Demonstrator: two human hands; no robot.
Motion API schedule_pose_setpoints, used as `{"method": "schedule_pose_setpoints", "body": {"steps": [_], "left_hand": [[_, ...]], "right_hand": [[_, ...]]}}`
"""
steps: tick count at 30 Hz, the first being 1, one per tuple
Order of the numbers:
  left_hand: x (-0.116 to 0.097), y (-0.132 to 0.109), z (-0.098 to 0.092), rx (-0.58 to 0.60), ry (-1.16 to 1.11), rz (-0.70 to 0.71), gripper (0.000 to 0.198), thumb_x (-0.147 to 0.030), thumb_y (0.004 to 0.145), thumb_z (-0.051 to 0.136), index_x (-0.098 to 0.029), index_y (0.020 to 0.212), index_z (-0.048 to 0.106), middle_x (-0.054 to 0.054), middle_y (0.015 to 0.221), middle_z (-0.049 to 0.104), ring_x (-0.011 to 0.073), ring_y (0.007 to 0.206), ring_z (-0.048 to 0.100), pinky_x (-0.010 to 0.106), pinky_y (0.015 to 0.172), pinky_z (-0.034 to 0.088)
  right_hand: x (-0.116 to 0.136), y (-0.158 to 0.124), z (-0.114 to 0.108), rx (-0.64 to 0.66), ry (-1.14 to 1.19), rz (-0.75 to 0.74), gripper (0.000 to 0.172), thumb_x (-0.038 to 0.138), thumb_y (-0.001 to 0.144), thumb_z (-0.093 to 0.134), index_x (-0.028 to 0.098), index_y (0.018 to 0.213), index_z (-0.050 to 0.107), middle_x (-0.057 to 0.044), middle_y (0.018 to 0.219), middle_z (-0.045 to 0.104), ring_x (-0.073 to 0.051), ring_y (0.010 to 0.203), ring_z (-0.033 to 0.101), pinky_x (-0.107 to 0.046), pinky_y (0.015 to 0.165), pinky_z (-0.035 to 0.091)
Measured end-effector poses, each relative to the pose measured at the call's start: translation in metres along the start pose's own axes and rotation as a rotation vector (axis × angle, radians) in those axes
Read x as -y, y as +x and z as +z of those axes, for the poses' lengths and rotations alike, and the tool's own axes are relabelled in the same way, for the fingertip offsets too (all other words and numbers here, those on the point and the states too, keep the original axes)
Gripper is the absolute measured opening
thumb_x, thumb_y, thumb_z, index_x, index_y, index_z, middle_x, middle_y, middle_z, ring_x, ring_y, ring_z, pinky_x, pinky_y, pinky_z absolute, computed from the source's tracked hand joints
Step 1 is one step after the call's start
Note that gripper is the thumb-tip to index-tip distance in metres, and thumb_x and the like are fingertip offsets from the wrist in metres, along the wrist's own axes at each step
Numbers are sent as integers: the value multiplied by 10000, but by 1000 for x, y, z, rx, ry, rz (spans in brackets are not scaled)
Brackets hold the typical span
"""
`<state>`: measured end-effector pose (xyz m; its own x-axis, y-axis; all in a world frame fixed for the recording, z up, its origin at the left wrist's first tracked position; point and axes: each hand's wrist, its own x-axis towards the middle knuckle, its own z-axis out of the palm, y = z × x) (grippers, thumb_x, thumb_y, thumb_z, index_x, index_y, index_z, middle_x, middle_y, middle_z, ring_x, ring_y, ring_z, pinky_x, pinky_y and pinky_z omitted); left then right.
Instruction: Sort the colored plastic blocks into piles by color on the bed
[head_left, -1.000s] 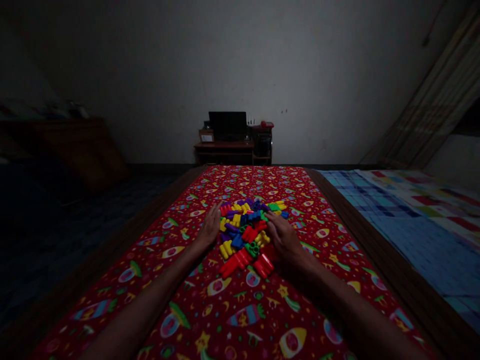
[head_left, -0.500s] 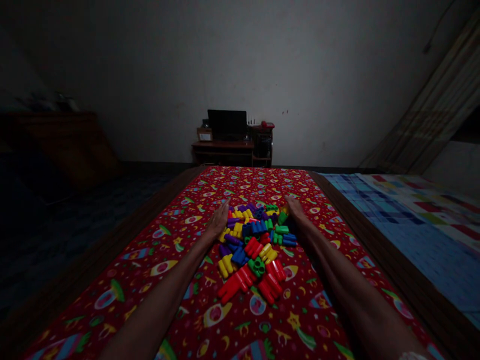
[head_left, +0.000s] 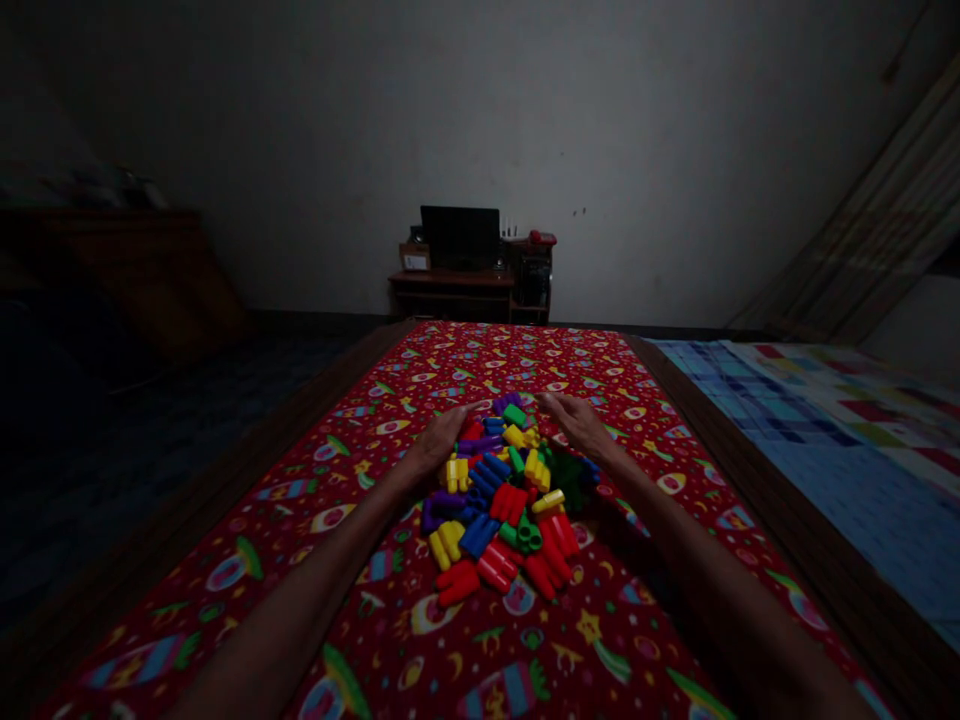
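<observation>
A loose heap of plastic building blocks [head_left: 491,475] in red, yellow, blue, green and purple lies on a red patterned cloth [head_left: 420,640]. My left hand [head_left: 442,437] curves along the heap's far left side, fingers stretched out, next to purple and red blocks. Across from it, my right hand [head_left: 576,420] reaches over the far right side, its fingers extended toward the left hand. Under the right hand and forearm, green and blue blocks sit in shadow. Neither hand grips a block. Nearest to me are several red blocks [head_left: 496,566].
Against the far wall stands a desk [head_left: 450,283] with a dark monitor [head_left: 460,238], a cardboard box [head_left: 415,257] and a red telephone [head_left: 542,238]. On the right lies a blue checked sheet [head_left: 780,440]. A wooden cabinet [head_left: 142,280] stands at the left.
Both hands have come closer together around the far end of the heap, the right one moving left. The blocks there are pushed together, and several have shifted or turned.
</observation>
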<state>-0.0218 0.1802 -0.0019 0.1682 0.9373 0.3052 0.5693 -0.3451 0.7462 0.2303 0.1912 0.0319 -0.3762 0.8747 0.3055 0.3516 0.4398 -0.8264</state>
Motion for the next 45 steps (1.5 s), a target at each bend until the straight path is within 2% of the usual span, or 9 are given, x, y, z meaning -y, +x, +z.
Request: {"method": "schedule_pose_setpoints", "body": {"steps": [3, 9, 15, 18, 22, 27, 31, 38, 45], "left_hand": [[-11, -9, -10, -17, 96, 42, 547, -452, 920, 287, -138, 1198, 637, 111, 1237, 654, 248, 1143, 602, 408, 1007, 457], [-42, -18, -4, 26, 175, 317, 407, -363, 910, 384, -180, 1123, 679, 94, 1250, 646, 225, 1217, 551, 414, 1067, 415], [-65, -29, 17, 98, 182, 412, 380, -309, 924, 399, -211, 1215, 623, 72, 1301, 613, 218, 1278, 496, 440, 1097, 384], [-74, -34, 24, 76, 163, 381, 439, -349, 920, 428, -197, 1318, 533, 84, 1369, 556, 225, 1289, 483, 418, 1095, 384], [-83, -38, 27, 48, 113, 225, 476, -446, 885, 486, -205, 1291, 547, 83, 1249, 644, 249, 1121, 613, 381, 952, 498], [-82, -37, 27, 15, 68, 115, 320, -414, 842, 533, -225, 1065, 662, 31, 950, 740, 208, 823, 688, 316, 774, 545], [-72, -31, 20, -45, 89, 63, 299, -423, 821, 522, -231, 994, 673, 34, 962, 739, 225, 854, 681, 331, 783, 537], [-41, -18, 10, -144, 197, 63, 359, -479, 848, 421, -219, 863, 668, 61, 917, 713, 229, 873, 649, 350, 849, 515], [-7, -14, 2, -177, 173, 17, 455, -476, 883, 297, -204, 814, 656, 87, 971, 685, 224, 933, 632, 358, 894, 505]], "right_hand": [[14, -19, -12, 172, -291, -9, 558, 608, 885, 422, 149, 980, 725, -61, 790, 702, -209, 742, 638, -288, 670, 462], [34, -46, -5, 400, -625, -182, 433, 393, 772, 689, 173, 1145, 667, -150, 1067, 671, -241, 916, 633, -281, 730, 457], [18, -37, -6, 289, -423, -130, 419, 69, 717, 566, 186, 1100, 687, -66, 887, 730, -173, 751, 646, -242, 688, 468], [16, -27, -15, 126, -147, -59, 410, 139, 721, 600, 181, 1119, 686, -68, 979, 735, -220, 875, 669, -292, 763, 506], [24, -24, -16, 209, 277, -31, 436, 341, 727, 678, 180, 1132, 677, -77, 1052, 720, -233, 933, 675, -333, 786, 541], [25, -24, -11, 203, 235, -8, 427, 397, 725, 687, 164, 1082, 704, -65, 910, 741, -207, 780, 690, -311, 682, 553], [-1, -13, -37, 37, 118, 59, 350, 405, 703, 681, 139, 918, 752, -67, 808, 744, -208, 687, 676, -313, 627, 543], [-85, -28, -114, -606, -266, 398, 344, 290, 726, 551, 82, 913, 751, -101, 745, 734, -225, 659, 670, -305, 591, 511], [-107, -46, -131, -745, -517, 443, 418, 197, 746, 465, 67, 1054, 716, -185, 991, 725, -289, 936, 663, -393, 858, 483]]}}
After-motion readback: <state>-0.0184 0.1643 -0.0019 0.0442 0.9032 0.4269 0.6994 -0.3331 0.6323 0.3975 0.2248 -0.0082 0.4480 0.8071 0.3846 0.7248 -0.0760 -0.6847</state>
